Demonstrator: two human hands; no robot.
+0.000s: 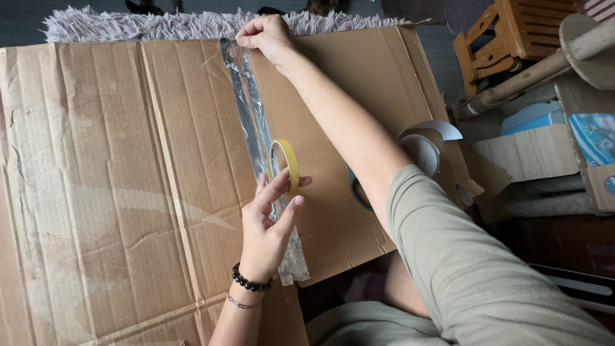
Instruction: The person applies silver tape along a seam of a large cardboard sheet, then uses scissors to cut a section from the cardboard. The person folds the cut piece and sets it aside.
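Right now your left hand [269, 224] grips the narrow yellow tape roll [285, 165] on the flattened brown cardboard sheet [115, 179]. Your right hand [266, 35] pinches shut on the far end of the shiny silver foil strip [253, 122], which runs from 6 toward 12 o'clock, the roll nearer your left.
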